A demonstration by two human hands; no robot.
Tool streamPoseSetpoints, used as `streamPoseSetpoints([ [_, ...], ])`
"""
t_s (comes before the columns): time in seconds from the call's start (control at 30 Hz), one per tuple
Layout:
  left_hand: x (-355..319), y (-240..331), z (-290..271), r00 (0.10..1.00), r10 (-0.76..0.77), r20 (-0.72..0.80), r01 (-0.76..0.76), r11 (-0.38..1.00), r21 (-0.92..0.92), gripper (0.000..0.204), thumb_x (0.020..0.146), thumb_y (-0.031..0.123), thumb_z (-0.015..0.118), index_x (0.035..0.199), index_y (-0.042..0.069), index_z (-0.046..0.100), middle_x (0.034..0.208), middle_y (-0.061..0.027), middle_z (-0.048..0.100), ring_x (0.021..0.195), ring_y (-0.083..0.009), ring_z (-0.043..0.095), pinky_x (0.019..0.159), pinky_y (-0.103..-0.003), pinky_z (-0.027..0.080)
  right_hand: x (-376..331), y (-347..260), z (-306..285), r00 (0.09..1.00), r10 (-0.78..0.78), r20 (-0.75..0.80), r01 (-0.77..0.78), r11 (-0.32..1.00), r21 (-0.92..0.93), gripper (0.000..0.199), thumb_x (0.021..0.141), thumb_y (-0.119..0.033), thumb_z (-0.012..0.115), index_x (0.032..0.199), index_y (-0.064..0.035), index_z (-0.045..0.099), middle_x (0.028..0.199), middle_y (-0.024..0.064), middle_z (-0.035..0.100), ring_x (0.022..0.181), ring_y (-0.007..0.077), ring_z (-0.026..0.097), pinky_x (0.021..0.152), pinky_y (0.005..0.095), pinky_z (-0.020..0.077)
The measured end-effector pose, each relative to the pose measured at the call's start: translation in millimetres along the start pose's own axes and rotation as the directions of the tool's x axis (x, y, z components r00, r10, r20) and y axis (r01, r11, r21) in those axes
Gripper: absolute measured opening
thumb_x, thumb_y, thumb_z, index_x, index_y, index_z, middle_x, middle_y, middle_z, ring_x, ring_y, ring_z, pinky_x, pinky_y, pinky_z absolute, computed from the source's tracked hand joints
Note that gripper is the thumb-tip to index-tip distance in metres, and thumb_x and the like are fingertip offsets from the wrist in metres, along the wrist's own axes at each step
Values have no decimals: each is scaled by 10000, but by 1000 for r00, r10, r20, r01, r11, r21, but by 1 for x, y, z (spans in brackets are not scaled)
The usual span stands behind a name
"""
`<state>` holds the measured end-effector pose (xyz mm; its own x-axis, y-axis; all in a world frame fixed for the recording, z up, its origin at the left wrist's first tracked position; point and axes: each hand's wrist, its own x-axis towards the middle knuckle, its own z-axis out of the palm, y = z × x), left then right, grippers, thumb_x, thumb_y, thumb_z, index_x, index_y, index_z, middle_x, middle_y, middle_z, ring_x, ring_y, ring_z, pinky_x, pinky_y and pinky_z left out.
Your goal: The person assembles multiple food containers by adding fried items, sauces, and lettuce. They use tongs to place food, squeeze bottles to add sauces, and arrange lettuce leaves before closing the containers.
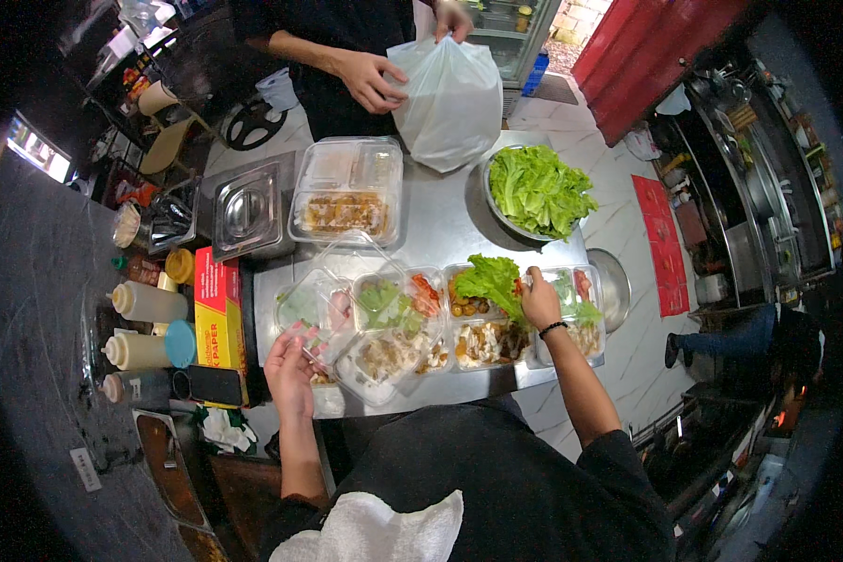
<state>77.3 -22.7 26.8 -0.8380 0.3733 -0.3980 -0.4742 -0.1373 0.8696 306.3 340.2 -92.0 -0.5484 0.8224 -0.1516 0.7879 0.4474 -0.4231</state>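
Note:
Several clear plastic food containers stand in a row on the steel table (440, 211), with browned food under white sauce in the nearer parts. My left hand (292, 370) pinches the edge of a clear plastic lid (351, 348), tilted over the left containers. Green leaves and reddish shreds show in the container beneath the lid (384, 304). Between the fingers of my right hand (538, 302) is a lettuce leaf (490, 284), held over the far side of a middle container (485, 345). A further container (585, 339) lies by my right wrist.
Across the table, a person's hands (370, 80) hold a white plastic bag (448, 108). A metal bowl (515, 230) heaped with lettuce (539, 187) and closed containers (347, 187) stand farther back. Squeeze bottles (140, 304), a yellow-red box (217, 309) and a phone (215, 385) line the left.

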Motion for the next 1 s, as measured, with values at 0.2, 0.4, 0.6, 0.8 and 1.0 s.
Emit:
streamPoseSetpoints([
  [0.2, 6, 4, 10, 999, -4, 45, 4, 1000, -14, 346, 915, 171, 556, 1232, 40, 512, 1104, -111, 633, 847, -178, 637, 650, -264, 509, -10, 0, -13, 998, -1, 62, 1, 1000, -9, 411, 878, -173, 520, 1260, -167, 371, 727, 278, 606, 738, 474, 586, 650, 564, 427],
  [0.4, 9, 0, 15, 996, 38, 76, -33, 997, -64, 286, 932, 139, 529, 1192, 22, 538, 1031, -113, 651, 839, -192, 655, 633, -271, 522, -18, 0, -14, 990, 34, 140, -52, 990, 130, 522, 861, -101, 478, 1336, -114, 263, 804, 311, 605, 770, 488, 586, 690, 562, 442],
  [0.6, 4, -3, 20, 998, 16, 69, -14, 999, -33, 328, 922, 146, 540, 1206, -14, 502, 1038, -137, 634, 853, -234, 649, 650, -318, 526, -32, 19, 10, 997, 60, -51, -36, 922, 385, 480, 870, -116, 487, 1327, 3, 403, 1024, 250, 616, 870, 351, 624, 826, 431, 464],
  [0.8, -5, -2, 21, 995, 93, 44, -90, 994, -67, 321, 921, 167, 548, 1206, 20, 518, 1041, -119, 645, 807, -175, 643, 627, -280, 517, -33, 15, 12, 981, 136, -139, -61, 892, 447, 397, 809, 58, 512, 1198, -4, 559, 1123, 196, 622, 1032, 284, 591, 906, 342, 447],
  [1.0, -21, 2, 35, 995, 93, -36, -95, 994, -60, 329, 929, 163, 538, 1226, 23, 512, 1080, -134, 625, 843, -194, 643, 641, -275, 530, -28, 42, -6, 968, 211, -138, -121, 868, 482, 443, 727, 65, 506, 1154, -23, 581, 739, 22, 564, 709, 137, 548, 658, 273, 440],
])
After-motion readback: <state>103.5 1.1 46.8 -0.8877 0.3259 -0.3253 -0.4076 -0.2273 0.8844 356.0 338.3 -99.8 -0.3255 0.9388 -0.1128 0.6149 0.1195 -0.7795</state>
